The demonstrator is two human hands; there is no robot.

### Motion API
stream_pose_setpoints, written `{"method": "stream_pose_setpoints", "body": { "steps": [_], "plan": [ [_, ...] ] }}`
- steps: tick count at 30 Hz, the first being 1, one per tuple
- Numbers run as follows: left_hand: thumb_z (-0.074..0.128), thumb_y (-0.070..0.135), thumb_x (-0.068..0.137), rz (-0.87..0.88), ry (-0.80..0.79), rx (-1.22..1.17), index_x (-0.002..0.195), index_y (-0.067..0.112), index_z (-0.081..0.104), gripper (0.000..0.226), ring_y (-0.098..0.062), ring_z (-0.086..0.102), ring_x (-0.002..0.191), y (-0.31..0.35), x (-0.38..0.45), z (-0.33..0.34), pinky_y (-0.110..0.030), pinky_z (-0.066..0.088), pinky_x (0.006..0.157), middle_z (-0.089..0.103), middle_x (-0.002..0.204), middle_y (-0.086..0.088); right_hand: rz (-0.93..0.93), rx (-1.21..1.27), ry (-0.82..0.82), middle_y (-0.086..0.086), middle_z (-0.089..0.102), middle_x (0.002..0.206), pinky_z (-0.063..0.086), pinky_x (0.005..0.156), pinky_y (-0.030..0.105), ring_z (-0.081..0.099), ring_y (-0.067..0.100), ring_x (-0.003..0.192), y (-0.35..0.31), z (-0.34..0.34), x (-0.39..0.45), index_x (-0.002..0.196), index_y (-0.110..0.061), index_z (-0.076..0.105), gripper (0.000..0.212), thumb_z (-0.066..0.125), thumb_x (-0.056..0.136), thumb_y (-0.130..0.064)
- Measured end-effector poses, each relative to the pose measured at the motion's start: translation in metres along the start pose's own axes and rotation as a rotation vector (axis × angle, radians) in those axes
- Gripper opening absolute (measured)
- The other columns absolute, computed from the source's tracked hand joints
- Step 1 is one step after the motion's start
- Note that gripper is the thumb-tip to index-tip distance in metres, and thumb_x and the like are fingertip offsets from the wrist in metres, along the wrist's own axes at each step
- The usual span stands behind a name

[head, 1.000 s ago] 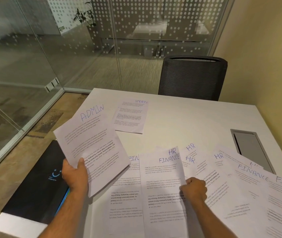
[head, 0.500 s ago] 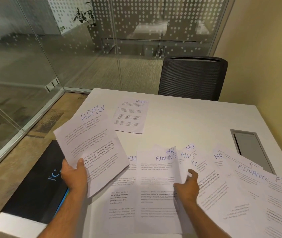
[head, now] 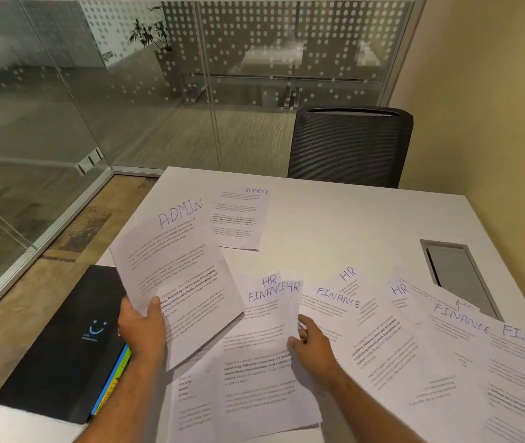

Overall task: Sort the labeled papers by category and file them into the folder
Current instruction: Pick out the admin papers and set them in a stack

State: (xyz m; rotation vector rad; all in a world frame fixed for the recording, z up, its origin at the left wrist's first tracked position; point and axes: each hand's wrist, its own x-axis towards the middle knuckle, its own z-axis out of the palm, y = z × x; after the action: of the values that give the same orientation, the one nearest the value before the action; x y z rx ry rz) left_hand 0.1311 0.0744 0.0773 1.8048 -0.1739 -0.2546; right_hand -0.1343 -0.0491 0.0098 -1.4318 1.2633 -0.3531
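The left hand (head: 141, 330) grips the ADMIN sheet (head: 176, 276) by its near edge, thumb on the printed face and fingers curled behind, holding it raised and tilted above the tabletop (head: 334, 225). Just to the left of that hand lies the black folder (head: 62, 343) with a blue smile mark on its cover; coloured divider tabs (head: 114, 385) in green, yellow and blue stick out of its near right edge, right under the left wrist.

The right hand (head: 314, 345) pinches the right edge of the front FINANCE sheet (head: 261, 346), thumb on top and fingers curled under the paper, which lifts slightly off the pile there. Directly beyond that hand, HR sheets (head: 270, 281) peek out from behind the pinched page. To the right of the right hand, overlapping papers fan across the tabletop: a second FINANCE sheet (head: 338, 303), an HR sheet (head: 349, 274) behind it, another HR sheet (head: 398, 290), then more FINANCE sheets (head: 461, 321) running to the frame's right edge.

Beyond the left hand, past the top of the raised page, a SPORTS sheet (head: 242, 219) lies flat and apart from the rest. Far beyond the right hand sit a grey cable hatch (head: 453, 270) set into the tabletop and a dark mesh chair (head: 350, 145).
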Motion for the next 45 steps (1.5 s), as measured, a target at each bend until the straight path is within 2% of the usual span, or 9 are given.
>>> {"method": "stream_pose_setpoints", "body": {
  "steps": [7, 12, 15, 18, 20, 26, 31, 37, 45],
  "plan": [
    [0.063, 0.009, 0.095, -0.011, -0.013, -0.003, 0.129, 0.009, 0.05, 0.037, -0.021, 0.056, 0.101, 0.0, -0.002, 0.0, -0.029, 0.049, 0.072, 0.059, 0.126, -0.015, -0.026, -0.548, 0.318, 0.009, 0.063, 0.126, 0.048, 0.096, 0.042, 0.058, 0.03, 0.119, 0.036, -0.042, 0.009, 0.13, -0.018, 0.052, 0.06, 0.066, 0.08, -0.049],
    [0.063, 0.009, 0.095, -0.007, -0.026, -0.008, 0.131, 0.013, 0.049, 0.04, -0.018, 0.055, 0.099, 0.001, -0.007, 0.003, -0.028, 0.049, 0.071, 0.055, 0.117, -0.003, 0.072, -0.816, 0.219, 0.009, 0.001, 0.167, 0.0, 0.121, 0.053, -0.007, 0.035, 0.152, 0.058, -0.052, 0.009, 0.157, -0.007, -0.003, 0.1, 0.05, 0.092, -0.062],
    [0.064, 0.008, 0.094, 0.001, -0.044, -0.014, 0.132, 0.013, 0.049, 0.041, -0.018, 0.055, 0.1, 0.0, -0.008, 0.007, -0.023, 0.049, 0.067, 0.054, 0.115, -0.001, 0.06, -0.803, 0.227, 0.008, 0.021, 0.164, 0.004, 0.121, 0.052, 0.006, 0.034, 0.152, 0.052, -0.044, 0.012, 0.157, -0.01, 0.002, 0.097, 0.061, 0.091, -0.051],
    [0.065, 0.012, 0.094, -0.008, -0.06, -0.009, 0.131, 0.018, 0.048, 0.04, -0.017, 0.057, 0.098, 0.002, -0.008, 0.01, -0.026, 0.05, 0.067, 0.055, 0.116, -0.001, -0.01, -0.639, 0.308, 0.003, 0.061, 0.124, 0.048, 0.097, 0.045, 0.057, 0.027, 0.115, 0.045, -0.042, 0.012, 0.149, -0.021, 0.022, 0.09, 0.074, 0.075, -0.027],
    [0.065, 0.013, 0.094, -0.013, -0.061, -0.005, 0.13, 0.019, 0.048, 0.04, -0.02, 0.057, 0.1, 0.002, -0.008, 0.013, -0.031, 0.052, 0.071, 0.057, 0.12, -0.005, -0.094, -0.46, 0.319, -0.002, 0.057, 0.117, 0.051, 0.08, 0.034, 0.055, 0.017, 0.098, 0.038, -0.035, 0.006, 0.148, -0.026, 0.027, 0.085, 0.066, 0.073, -0.013],
    [0.064, 0.01, 0.095, -0.022, -0.042, 0.01, 0.131, 0.014, 0.049, 0.04, -0.021, 0.056, 0.101, 0.007, -0.011, 0.02, -0.041, 0.053, 0.078, 0.058, 0.125, -0.011, -0.338, -0.277, 0.055, -0.036, 0.046, 0.124, 0.043, 0.085, 0.002, 0.053, -0.023, 0.103, 0.026, -0.034, 0.003, 0.142, -0.038, 0.024, 0.076, 0.075, 0.086, -0.029],
    [0.063, 0.01, 0.095, -0.007, -0.055, 0.015, 0.13, 0.012, 0.049, 0.038, -0.03, 0.058, 0.112, 0.012, -0.015, 0.029, -0.046, 0.053, 0.086, 0.057, 0.13, -0.015, -0.167, -0.628, 0.31, 0.005, 0.052, 0.146, 0.035, 0.111, 0.036, 0.046, 0.023, 0.133, 0.048, -0.101, 0.012, 0.139, -0.015, 0.054, 0.057, 0.07, 0.088, -0.031],
    [0.063, 0.011, 0.095, -0.004, -0.075, 0.015, 0.131, 0.013, 0.049, 0.038, -0.025, 0.057, 0.107, 0.015, -0.028, 0.044, -0.05, 0.053, 0.09, 0.057, 0.129, -0.015, 0.233, -0.814, 0.306, 0.01, 0.05, 0.125, 0.047, 0.094, 0.043, 0.047, 0.032, 0.116, 0.074, -0.195, 0.014, 0.124, -0.018, 0.046, 0.071, 0.076, 0.072, -0.056],
    [0.063, 0.011, 0.095, -0.01, -0.077, 0.026, 0.134, 0.014, 0.047, 0.043, -0.032, 0.057, 0.115, 0.017, -0.042, 0.057, -0.052, 0.052, 0.09, 0.056, 0.132, -0.015, 0.283, -0.858, 0.246, 0.004, 0.048, 0.129, 0.039, 0.1, 0.044, 0.043, 0.027, 0.123, 0.08, -0.211, 0.024, 0.132, -0.024, 0.045, 0.082, 0.08, 0.066, -0.059]
  ]
}}
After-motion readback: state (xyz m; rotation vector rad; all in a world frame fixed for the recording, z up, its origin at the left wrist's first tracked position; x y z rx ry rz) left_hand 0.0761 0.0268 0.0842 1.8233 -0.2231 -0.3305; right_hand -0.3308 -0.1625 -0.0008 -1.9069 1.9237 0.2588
